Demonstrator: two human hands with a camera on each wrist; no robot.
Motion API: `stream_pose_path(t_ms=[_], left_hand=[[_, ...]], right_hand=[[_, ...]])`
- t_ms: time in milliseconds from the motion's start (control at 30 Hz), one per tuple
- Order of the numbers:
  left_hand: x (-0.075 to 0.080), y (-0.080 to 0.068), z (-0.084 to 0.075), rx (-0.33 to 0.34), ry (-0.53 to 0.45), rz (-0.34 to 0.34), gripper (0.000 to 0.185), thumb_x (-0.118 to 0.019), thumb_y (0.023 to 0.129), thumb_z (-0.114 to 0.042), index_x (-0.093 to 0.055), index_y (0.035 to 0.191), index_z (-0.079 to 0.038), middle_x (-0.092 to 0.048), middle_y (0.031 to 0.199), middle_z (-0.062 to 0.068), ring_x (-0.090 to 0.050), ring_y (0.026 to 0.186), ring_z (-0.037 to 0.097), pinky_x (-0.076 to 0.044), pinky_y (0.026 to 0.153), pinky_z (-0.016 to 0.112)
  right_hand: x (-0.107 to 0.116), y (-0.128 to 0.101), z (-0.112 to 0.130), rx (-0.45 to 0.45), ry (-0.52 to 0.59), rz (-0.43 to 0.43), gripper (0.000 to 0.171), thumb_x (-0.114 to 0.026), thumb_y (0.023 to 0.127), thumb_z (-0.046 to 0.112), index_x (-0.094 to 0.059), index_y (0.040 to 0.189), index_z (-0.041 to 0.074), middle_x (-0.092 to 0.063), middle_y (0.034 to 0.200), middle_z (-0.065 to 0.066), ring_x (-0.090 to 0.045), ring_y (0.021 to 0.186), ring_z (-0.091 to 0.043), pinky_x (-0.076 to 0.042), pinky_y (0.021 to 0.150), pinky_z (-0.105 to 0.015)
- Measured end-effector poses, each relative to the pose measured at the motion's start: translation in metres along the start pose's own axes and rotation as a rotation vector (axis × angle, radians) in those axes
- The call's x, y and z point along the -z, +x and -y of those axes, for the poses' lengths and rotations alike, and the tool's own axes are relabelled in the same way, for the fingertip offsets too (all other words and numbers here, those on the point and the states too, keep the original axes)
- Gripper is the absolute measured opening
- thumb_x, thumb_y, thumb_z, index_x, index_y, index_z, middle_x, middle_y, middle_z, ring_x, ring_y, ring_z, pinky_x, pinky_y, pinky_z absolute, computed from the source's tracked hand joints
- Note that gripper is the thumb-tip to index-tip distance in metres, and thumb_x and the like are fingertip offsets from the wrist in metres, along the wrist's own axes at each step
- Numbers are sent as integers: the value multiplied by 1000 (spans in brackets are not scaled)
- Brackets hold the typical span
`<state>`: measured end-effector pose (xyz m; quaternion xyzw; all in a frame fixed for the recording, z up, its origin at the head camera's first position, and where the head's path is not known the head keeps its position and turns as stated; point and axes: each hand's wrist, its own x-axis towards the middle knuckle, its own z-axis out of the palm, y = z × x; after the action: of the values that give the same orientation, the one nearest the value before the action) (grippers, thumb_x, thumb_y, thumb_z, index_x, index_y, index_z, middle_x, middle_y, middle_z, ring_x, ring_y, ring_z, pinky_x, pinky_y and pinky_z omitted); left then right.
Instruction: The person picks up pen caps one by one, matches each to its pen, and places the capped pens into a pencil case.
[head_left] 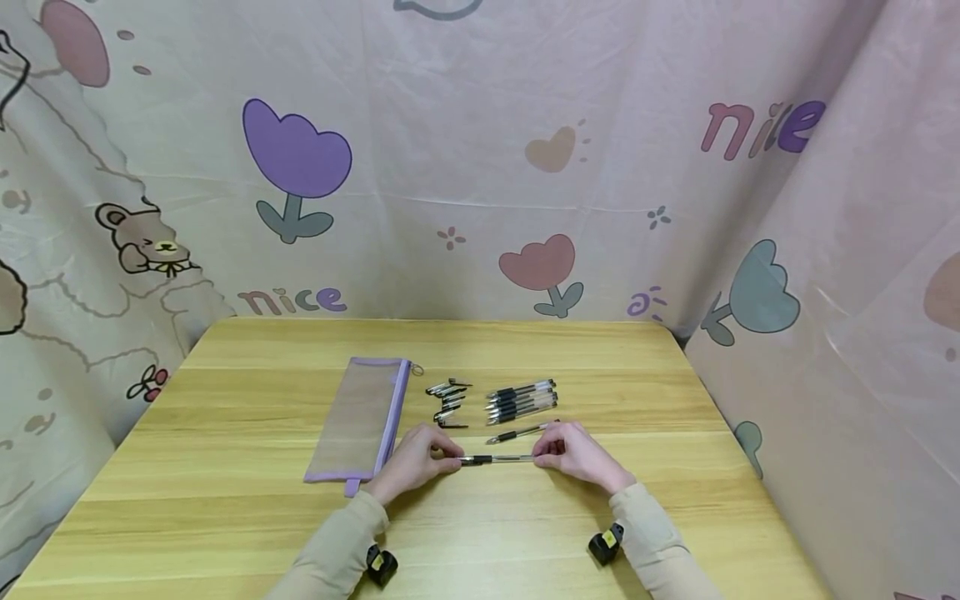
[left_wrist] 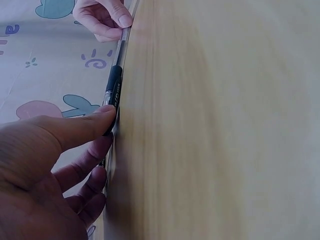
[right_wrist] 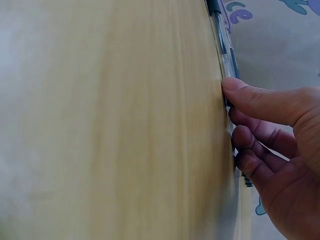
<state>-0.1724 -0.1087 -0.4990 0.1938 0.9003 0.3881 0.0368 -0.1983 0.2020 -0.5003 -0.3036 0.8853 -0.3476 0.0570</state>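
Note:
A clear-barrelled gel pen with a black grip lies level between both hands, low over the wooden table. My left hand pinches its tip end between thumb and fingers, close behind the black grip. At the other end, my right hand pinches the clear barrel. The fingertips hide both ends of the pen. Just beyond it, a second pen lies uncapped, its far end reaching under the right hand in the head view. Several similar pens lie side by side farther back.
Several pen caps with clips lie in a column left of the pens. A mesh pouch with purple edging lies flat at the left, beside the left hand. A patterned curtain hangs behind the table.

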Motion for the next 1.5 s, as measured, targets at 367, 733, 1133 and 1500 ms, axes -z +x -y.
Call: stream_pose_path(t_ms=[367, 733, 1133, 1500], left_hand=[[0, -3, 1, 3, -27, 13, 19, -81, 84, -19, -79, 101, -11, -74, 96, -2, -64, 95, 18, -54, 88, 38], [9, -3, 1, 44, -90, -54, 41, -85, 79, -24, -74, 113, -3, -74, 105, 10, -64, 92, 20, -56, 81, 33], [9, -3, 0, 17, -137, -184, 45, -86, 77, -17, -72, 118, -4, -73, 106, 12, -68, 99, 28, -57, 91, 45], [10, -3, 0, 16, -152, -197, 46, -84, 79, -11, -70, 122, -1, -72, 105, 12, -67, 101, 28, -55, 96, 48]], right_hand=[[4, 0, -1, -53, 53, -2, 17, -80, 84, 20, -77, 97, 11, -70, 94, -1, -56, 78, -1, -51, 69, -18], [19, 7, -2, -56, 79, -182, 30, -80, 82, 11, -72, 109, -1, -71, 105, -14, -67, 95, -28, -58, 89, -44], [24, 14, -17, -111, 76, -190, 32, -82, 80, 13, -73, 110, 5, -71, 109, -10, -64, 101, -28, -54, 94, -49], [19, 21, -24, -80, 33, -118, 28, -83, 77, 13, -75, 104, 9, -71, 107, -5, -63, 102, -22, -52, 94, -36]])
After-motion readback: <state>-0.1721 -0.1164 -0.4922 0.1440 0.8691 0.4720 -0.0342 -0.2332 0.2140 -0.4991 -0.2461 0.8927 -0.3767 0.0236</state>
